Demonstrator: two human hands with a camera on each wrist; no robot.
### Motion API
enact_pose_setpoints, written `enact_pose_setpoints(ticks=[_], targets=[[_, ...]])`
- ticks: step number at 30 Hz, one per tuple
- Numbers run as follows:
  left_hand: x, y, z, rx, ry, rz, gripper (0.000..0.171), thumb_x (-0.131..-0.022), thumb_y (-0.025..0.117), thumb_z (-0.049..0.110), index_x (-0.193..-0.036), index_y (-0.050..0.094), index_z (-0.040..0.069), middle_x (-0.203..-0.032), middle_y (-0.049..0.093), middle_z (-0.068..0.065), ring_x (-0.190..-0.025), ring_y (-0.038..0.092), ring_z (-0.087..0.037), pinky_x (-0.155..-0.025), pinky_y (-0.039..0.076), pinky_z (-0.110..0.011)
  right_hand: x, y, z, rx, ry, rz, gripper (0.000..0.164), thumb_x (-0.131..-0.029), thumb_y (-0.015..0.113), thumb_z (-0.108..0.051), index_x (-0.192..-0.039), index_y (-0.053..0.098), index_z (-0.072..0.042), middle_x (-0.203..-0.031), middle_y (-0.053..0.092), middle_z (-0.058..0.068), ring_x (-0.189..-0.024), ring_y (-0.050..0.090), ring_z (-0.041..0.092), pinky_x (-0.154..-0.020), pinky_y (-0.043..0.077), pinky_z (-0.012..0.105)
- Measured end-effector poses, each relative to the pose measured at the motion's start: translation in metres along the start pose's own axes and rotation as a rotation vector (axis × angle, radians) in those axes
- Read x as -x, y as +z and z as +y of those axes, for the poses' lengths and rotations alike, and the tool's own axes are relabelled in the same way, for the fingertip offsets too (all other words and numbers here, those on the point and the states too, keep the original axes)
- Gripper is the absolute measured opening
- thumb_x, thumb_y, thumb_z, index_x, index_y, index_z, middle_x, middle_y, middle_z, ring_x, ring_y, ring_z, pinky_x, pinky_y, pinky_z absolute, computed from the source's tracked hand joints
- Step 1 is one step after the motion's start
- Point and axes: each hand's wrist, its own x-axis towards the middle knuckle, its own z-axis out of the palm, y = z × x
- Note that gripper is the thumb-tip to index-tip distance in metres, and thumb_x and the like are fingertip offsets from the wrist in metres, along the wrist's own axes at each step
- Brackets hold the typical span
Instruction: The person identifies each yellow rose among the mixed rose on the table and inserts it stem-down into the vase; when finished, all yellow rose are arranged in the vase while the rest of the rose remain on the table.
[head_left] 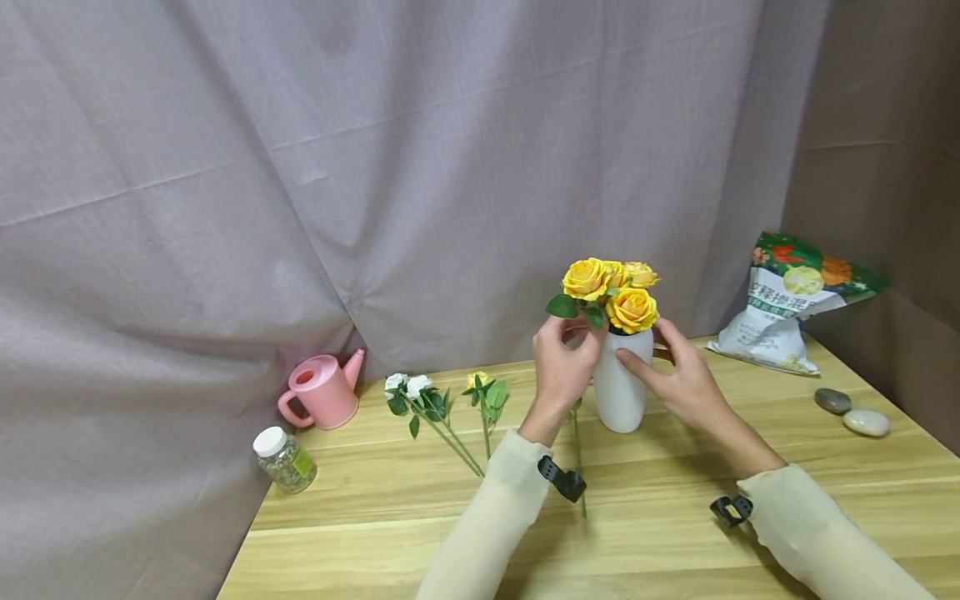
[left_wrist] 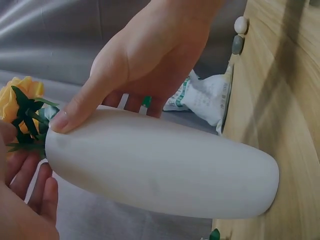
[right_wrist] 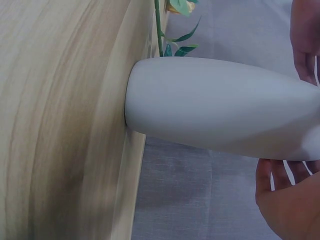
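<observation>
A white vase (head_left: 621, 392) stands upright on the wooden table with several yellow roses (head_left: 633, 311) at its mouth. My right hand (head_left: 684, 379) holds the vase near its top, the thumb on the near side and the fingers round the far side. On the left of the mouth, my left hand (head_left: 561, 362) pinches a yellow rose by its stem, just under the green leaves (head_left: 561, 306). In the left wrist view the thumb and curled fingers of that hand (left_wrist: 25, 205) are close beside the rim; the stem is partly hidden there.
White roses (head_left: 418, 387) and a small yellow rose (head_left: 477, 381) lie left of the vase. A green stem (head_left: 577, 442) lies by my left wrist. Further left are a pink watering can (head_left: 322, 393) and a jar (head_left: 286, 462); rightward, a printed bag (head_left: 776, 312) and two stones (head_left: 867, 422).
</observation>
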Motion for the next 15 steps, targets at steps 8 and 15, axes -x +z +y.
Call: enact_pose_setpoints(ticks=[8, 15], targets=[[-0.006, 0.002, 0.002, -0.059, 0.003, 0.065, 0.011, -0.092, 0.07, 0.015, -0.102, 0.07, 0.012, -0.097, 0.074, -0.004, -0.087, 0.071, -0.007, -0.083, 0.059, -0.021, -0.001, -0.001, 0.002, -0.012, -0.01, 0.005, 0.055, -0.095, 0.071, -0.022, -0.144, 0.047, -0.012, -0.132, 0.061, 0.011, -0.115, 0.052, 0.002, -0.101, 0.048, 0.034], [-0.007, 0.004, 0.001, -0.105, -0.074, 0.039, 0.02, -0.092, 0.072, 0.021, -0.108, 0.069, 0.01, -0.105, 0.074, -0.005, -0.09, 0.071, -0.01, -0.079, 0.057, -0.017, -0.009, 0.007, 0.04, 0.0, 0.002, 0.011, 0.061, -0.093, 0.074, -0.028, -0.146, 0.046, -0.024, -0.137, 0.06, 0.004, -0.12, 0.053, 0.006, -0.1, 0.049, 0.035]])
